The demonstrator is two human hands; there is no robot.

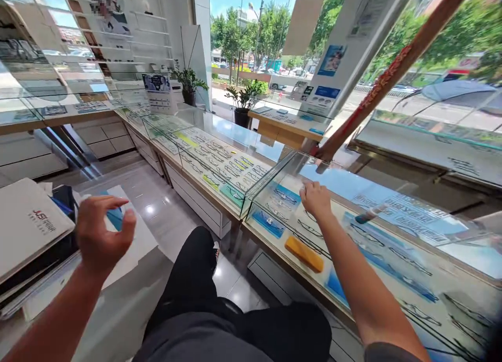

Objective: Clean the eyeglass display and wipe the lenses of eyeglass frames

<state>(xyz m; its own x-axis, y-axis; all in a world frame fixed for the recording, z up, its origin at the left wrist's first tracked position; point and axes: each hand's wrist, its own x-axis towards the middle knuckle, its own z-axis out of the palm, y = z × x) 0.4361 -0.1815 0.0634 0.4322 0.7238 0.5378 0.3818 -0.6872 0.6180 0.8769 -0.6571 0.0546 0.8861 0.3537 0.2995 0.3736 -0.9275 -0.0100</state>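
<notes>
My left hand [105, 234] is raised at the left, thumb and fingers curved apart, with nothing between them. Behind it are papers [147, 236] and a white bag or box with printed lettering [35, 223]. On the right, my right hand [317, 199] is closed over the glass top of a display case [245, 210]. Whatever its curled fingers hold, if anything, is hidden. Below that arm, inside the case, several eyeglasses [285, 195] lie on blue and white cards beside an orange glasses case [304, 253].
A longer glass counter [196, 166] with rows of eyeglasses runs toward the back left. Potted plants [189, 87] stand near the window. A dark-capped small item [363, 217] rests on the right-hand glass. A slanting wooden post [376, 98] rises at the right.
</notes>
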